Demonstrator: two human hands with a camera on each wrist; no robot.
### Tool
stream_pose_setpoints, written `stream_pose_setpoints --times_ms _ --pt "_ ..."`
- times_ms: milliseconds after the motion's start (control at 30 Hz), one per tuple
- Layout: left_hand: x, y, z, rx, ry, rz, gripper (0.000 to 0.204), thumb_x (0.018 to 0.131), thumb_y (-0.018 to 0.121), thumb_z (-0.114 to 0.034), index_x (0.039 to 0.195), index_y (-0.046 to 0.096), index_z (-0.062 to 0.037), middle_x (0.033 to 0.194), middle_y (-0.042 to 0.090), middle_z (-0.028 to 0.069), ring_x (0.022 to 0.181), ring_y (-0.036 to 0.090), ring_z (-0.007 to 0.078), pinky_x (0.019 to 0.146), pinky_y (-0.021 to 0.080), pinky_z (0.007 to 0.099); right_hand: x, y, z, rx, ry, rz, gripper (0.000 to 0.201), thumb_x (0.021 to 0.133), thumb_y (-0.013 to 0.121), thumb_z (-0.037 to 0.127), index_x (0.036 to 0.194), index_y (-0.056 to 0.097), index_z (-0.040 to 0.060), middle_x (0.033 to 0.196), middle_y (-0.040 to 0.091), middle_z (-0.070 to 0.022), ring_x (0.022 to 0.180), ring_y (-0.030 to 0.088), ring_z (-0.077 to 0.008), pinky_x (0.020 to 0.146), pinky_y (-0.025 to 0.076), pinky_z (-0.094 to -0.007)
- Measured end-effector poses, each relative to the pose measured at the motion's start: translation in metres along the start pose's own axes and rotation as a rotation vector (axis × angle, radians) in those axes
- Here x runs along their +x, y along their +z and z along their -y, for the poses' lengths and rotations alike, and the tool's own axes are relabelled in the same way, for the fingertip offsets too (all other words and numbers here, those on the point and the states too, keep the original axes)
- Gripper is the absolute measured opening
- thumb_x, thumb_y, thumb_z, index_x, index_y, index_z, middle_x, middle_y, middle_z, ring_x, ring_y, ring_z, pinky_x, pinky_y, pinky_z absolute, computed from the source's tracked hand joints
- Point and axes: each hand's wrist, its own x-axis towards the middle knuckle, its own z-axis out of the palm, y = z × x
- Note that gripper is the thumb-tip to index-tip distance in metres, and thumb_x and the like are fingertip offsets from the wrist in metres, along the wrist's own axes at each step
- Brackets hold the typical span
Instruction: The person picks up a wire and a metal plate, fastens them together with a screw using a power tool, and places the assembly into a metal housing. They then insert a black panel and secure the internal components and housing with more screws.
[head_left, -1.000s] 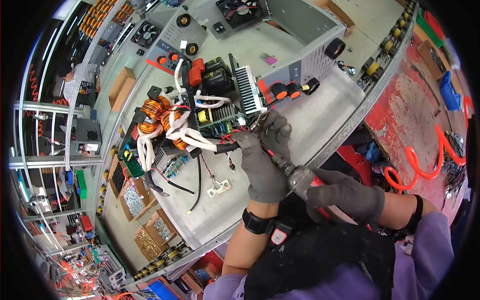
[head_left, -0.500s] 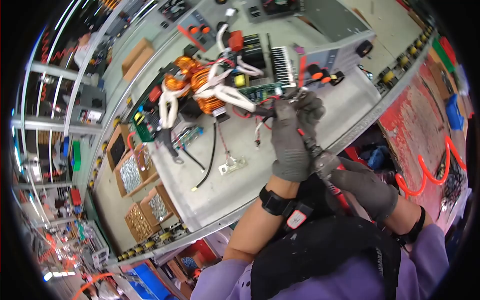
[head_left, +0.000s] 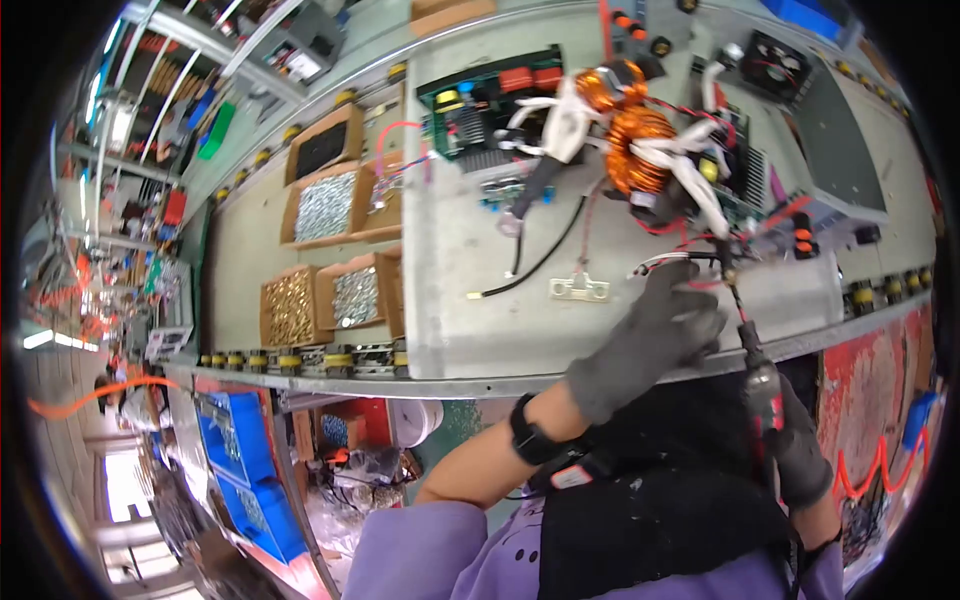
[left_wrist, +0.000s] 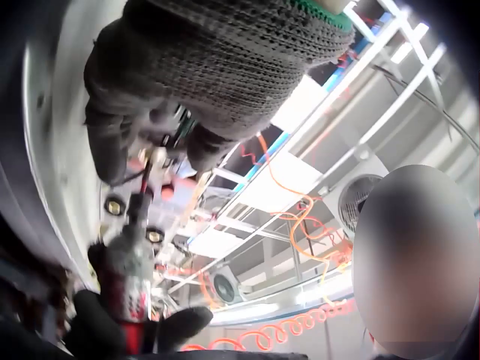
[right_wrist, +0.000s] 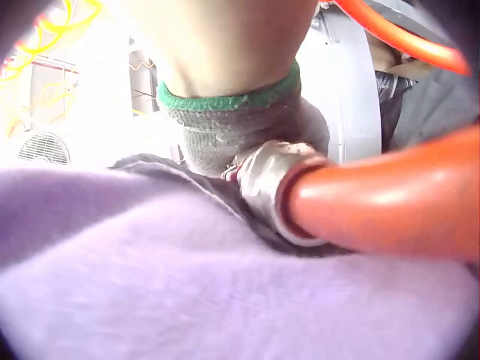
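My gloved right hand (head_left: 800,455) grips a red and silver power screwdriver (head_left: 762,388), whose long bit points up toward a dark cable end (head_left: 727,262) at the unit. In the left wrist view the screwdriver (left_wrist: 129,274) stands upright below the left hand. My gloved left hand (head_left: 650,335) hovers left of the bit, fingers loosely bent, nothing seen in them. Just beyond it lie thin red, black and white wires (head_left: 668,258). Copper coils (head_left: 640,150) with white-sleeved leads sit behind. Only the cuff of the right glove (right_wrist: 225,131) shows in the right wrist view, beside a metal-collared orange hose (right_wrist: 382,195).
Cardboard boxes of silver screws (head_left: 325,205) and brass-coloured parts (head_left: 290,308) stand left of the metal tray (head_left: 450,340). A small metal plate (head_left: 580,288) on a wire lies on the tray. A grey casing (head_left: 840,150) stands back right. Rollers (head_left: 340,358) line the near edge.
The head view has swung left, so the bench appears shifted right. My left hand has come away from the cable end and bit, and its fingers have loosened. The right hand still holds the screwdriver.
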Motion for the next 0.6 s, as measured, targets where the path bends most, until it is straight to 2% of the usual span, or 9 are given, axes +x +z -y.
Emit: stream_pose_setpoints --times_ms 67,133,167,200,233,300,467,500,600 --pt "-0.037 -0.047 0.001 0.191 0.17 0.012 0.045 0.092 0.058 -0.009 0.133 0.041 -0.0014 0.113 0.06 0.0125 0.096 0.061 0.0166 0.082 0.051 0.0304 0.002 -0.001 -0.007 -0.014 0.023 -0.027 0.078 0.067 0.08 0.023 0.132 0.042 0.0039 0.095 0.054 -0.0033 0.072 0.056 -0.0118 0.061 0.047 -0.027" --pt "-0.073 -0.08 -0.005 0.633 0.36 -0.471 0.028 0.091 0.059 -0.007 0.118 0.056 -0.002 0.108 0.062 0.0078 0.095 0.06 0.0147 0.08 0.05 0.027 0.003 -0.002 -0.002 -0.035 0.037 -0.096 0.085 0.059 0.083 0.016 0.132 0.042 0.004 0.096 0.054 -0.0027 0.074 0.056 -0.0121 0.062 0.047 -0.027" --pt "-0.088 -0.1 -0.008 0.934 0.454 -0.713 0.033 0.087 0.065 -0.007 0.118 0.057 -0.0046 0.105 0.063 0.0088 0.095 0.061 0.0216 0.079 0.051 0.0313 0.003 -0.001 0.002 -0.087 0.08 -0.137 0.086 0.056 0.083 0.012 0.132 0.042 0.0042 0.095 0.053 -0.0021 0.074 0.056 -0.0119 0.063 0.047 -0.0269" --pt "-0.096 -0.122 -0.01 1.57 0.419 -1.026 0.042 0.08 0.071 -0.012 0.119 0.056 -0.0066 0.108 0.061 0.0119 0.097 0.061 0.0299 0.082 0.051 0.0384 0.003 -0.002 0.008 -0.138 0.119 -0.186 0.088 0.053 0.082 0.008 0.132 0.042 0.0043 0.094 0.053 -0.0014 0.075 0.055 -0.0118 0.063 0.047 -0.0268" --pt "-0.108 -0.137 -0.01 1.595 0.269 -1.147 0.052 0.074 0.076 -0.021 0.12 0.056 -0.0077 0.114 0.058 0.0148 0.101 0.058 0.0353 0.085 0.049 0.0435 0.004 -0.008 0.012 -0.213 0.034 -0.18 0.083 0.058 0.083 0.014 0.13 0.043 0.0032 0.096 0.055 -0.0027 0.079 0.056 -0.0114 0.067 0.049 -0.0271" --pt "-0.117 -0.156 -0.011 1.417 0.059 -1.174 0.064 0.072 0.078 -0.029 0.127 0.053 -0.0085 0.12 0.056 0.0168 0.107 0.057 0.0364 0.089 0.048 0.0437 -0.004 -0.002 0.035 -0.283 0.026 -0.207 0.081 0.061 0.084 0.019 0.13 0.043 0.0025 0.098 0.056 -0.0035 0.082 0.056 -0.0116 0.071 0.049 -0.0281" --pt "-0.112 -0.179 -0.018 1.267 0.157 -1.085 0.082 0.065 0.086 -0.028 0.131 0.048 0.002 0.122 0.058 0.0236 0.112 0.058 0.0372 0.093 0.048 0.0414 -0.016 -0.002 0.058 -0.455 0.003 -0.146 0.075 0.077 0.077 0.046 0.127 0.045 0.0002 0.104 0.059 -0.0079 0.091 0.059 -0.0155 0.079 0.05 -0.0333" --pt "-0.11 -0.18 -0.02 1.224 0.117 -1.094 0.082 0.064 0.086 -0.028 0.13 0.048 0.0025 0.121 0.059 0.0231 0.112 0.059 0.0363 0.093 0.048 0.0409 -0.013 -0.028 0.048 -0.828 -0.18 -0.199 0.071 0.082 0.071 0.051 0.124 0.047 -0.0014 0.104 0.063 -0.0097 0.09 0.064 -0.0197 0.078 0.051 -0.0344" --pt "-0.104 -0.174 -0.024 1.16 0.02 -1.094 0.081 0.063 0.087 -0.027 0.129 0.049 0.0029 0.12 0.06 0.0215 0.111 0.06 0.0344 0.093 0.048 0.0398 -0.005 -0.026 0.067 -1.139 -0.172 -0.347 0.072 0.08 0.068 0.058 0.119 0.052 0.0006 0.085 0.068 -0.0165 0.08 0.069 -0.0341 0.068 0.052 -0.0383"
